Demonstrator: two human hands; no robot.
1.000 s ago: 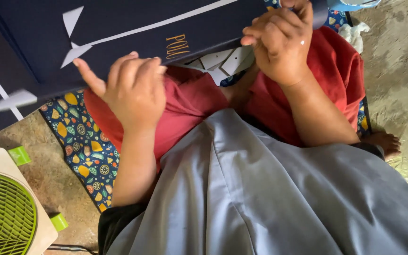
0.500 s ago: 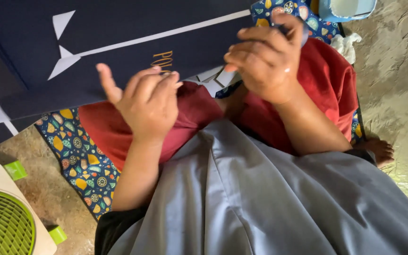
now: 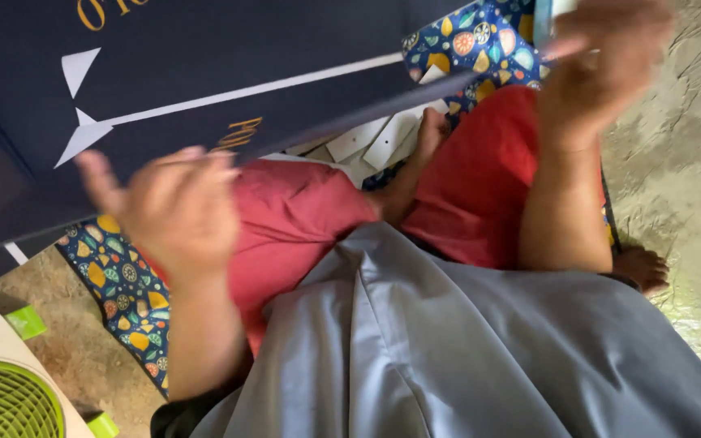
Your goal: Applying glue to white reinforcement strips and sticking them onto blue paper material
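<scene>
We sit cross-legged on the floor, on a dark blue mat printed with bright fruit shapes [image 3: 123, 280], and the work in front of us is a large flat sheet of navy blue cardboard with white lines, white triangles and gold lettering [image 3: 204, 73]. It slopes across the upper left of the view, lying over our red-clad knees, its lower edge just above the left hand [image 3: 176, 215].

That left hand is blurred; its fingers look loosely spread with the thumb out, close under the sheet's edge, and we cannot tell whether they touch it. The right hand [image 3: 602, 65] is raised at the top right, fingers curled, seemingly around a pale blue thing that is too smeared to name.

To handle the sheet well, we judge it best to grip it near the edge with flat fingers — a wide panel creases easily.

Against the frame half a second ago, the hands have moved apart: the left has dropped lower and leftward, the right has lifted off the sheet — and the view has drawn closer.
</scene>
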